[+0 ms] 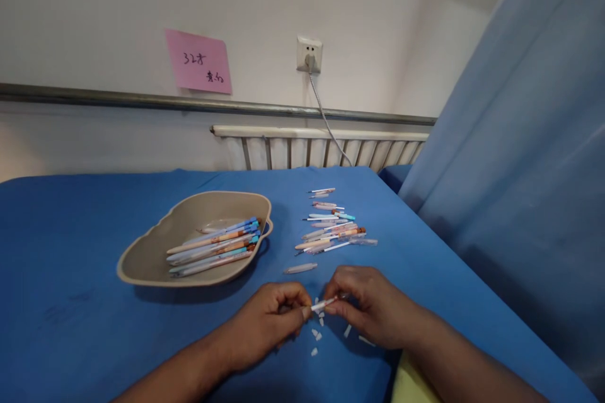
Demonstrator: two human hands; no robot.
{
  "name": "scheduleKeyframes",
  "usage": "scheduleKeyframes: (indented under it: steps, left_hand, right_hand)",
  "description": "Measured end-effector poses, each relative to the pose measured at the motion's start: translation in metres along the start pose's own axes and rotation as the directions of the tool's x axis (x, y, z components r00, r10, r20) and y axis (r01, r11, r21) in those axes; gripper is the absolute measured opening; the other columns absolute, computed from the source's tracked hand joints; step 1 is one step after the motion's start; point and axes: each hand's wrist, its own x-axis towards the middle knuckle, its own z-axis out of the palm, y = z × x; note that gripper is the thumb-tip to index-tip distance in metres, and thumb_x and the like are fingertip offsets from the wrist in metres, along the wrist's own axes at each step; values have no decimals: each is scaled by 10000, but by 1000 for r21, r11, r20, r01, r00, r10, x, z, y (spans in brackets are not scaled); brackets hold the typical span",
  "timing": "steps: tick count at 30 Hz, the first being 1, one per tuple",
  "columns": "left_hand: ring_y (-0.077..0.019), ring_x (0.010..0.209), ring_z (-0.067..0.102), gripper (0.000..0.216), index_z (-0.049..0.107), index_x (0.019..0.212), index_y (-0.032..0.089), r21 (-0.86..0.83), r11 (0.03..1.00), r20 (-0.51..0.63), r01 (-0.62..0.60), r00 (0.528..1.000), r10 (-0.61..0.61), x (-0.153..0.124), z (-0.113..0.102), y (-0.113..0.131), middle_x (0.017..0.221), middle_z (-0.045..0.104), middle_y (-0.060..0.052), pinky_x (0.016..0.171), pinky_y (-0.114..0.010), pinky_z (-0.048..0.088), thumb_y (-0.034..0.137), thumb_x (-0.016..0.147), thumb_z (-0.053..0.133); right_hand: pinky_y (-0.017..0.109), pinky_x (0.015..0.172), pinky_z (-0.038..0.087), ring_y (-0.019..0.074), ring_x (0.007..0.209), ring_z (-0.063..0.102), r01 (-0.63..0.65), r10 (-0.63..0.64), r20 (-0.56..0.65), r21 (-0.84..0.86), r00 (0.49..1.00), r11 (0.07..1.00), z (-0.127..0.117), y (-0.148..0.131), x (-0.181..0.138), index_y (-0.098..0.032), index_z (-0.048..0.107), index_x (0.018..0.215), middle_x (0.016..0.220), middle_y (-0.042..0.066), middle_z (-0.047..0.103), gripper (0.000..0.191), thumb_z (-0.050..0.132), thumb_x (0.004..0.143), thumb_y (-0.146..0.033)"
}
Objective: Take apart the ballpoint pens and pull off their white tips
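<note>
The left hand [280,316] and right hand [366,305] each clamp one end of a slim white pen piece [322,305] between thumb and forefinger, above the blue cloth [94,334]. Small white conical pieces [314,351] lie beneath. Beyond the hands, loose pen barrels [314,244] and refills lie beside a beige basin [146,261] containing pens [212,252].

Dim, diffuse light casts soft shadow beneath the beige scalloped plastic basin [155,252]; behind its left, the flat white wall [265,12] glows warmly.
</note>
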Motion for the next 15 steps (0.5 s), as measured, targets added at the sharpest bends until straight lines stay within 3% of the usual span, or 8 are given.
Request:
scheduleKeyframes:
  steps: [5,10,13,15]
  left_hand:
    - [-74,470,391,272,548,734,159,71,995,-175,-73,981,85,1,-5,3,551,489,59,439,-174,295,421,806,552]
    - [-54,382,357,312,527,777,173,-30,996,-235,-85,969,76,4,0,2,585,494,68,370,-171,272,483,809,532]
    - [-48,381,379,310,535,801,168,-46,995,-231,-88,970,75,5,2,0,614,517,60,373,-168,289,478,808,533]
    - [-46,381,387,303,535,812,166,-46,995,-233,-88,970,75,6,3,-1,617,521,59,378,-167,297,469,811,528]
  right_hand:
    - [238,654,418,131,704,576,-178,171,-138,-42,976,983,-14,28,2,-181,605,816,758,3,637,90,569,858,-251]
    - [258,683,429,150,742,580,-253,243,-85,-135,966,958,-17,54,3,-177,627,808,798,18,642,101,600,829,-272]
    - [303,814,415,185,907,577,-327,271,-233,-251,934,911,-20,67,3,-174,623,890,951,55,645,94,551,854,-224]
    - [327,867,390,210,985,557,-425,323,-308,-362,895,830,-24,75,3,-166,613,970,1019,81,637,142,533,856,-191]
